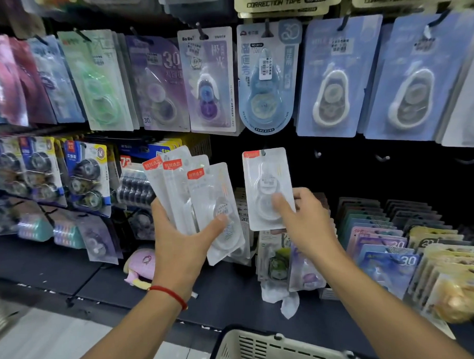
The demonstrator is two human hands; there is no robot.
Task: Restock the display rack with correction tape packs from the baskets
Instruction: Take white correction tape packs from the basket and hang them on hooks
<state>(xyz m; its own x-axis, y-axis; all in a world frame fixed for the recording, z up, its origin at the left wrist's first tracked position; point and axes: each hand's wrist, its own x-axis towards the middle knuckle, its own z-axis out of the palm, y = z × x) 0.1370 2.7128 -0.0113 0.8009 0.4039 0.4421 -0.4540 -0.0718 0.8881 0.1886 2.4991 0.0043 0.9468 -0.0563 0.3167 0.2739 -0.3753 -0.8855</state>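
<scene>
A fanned stack of white correction tape packs [193, 197], each with a red label at its top corner, stands upright before the display rack [364, 158]. A single matching pack [267, 186] sits upright just right of it (price sticker on its blister). A cream slotted basket [276, 349] sits below.

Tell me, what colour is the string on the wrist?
Red. The string circles the left wrist, seen in the head view.
</scene>
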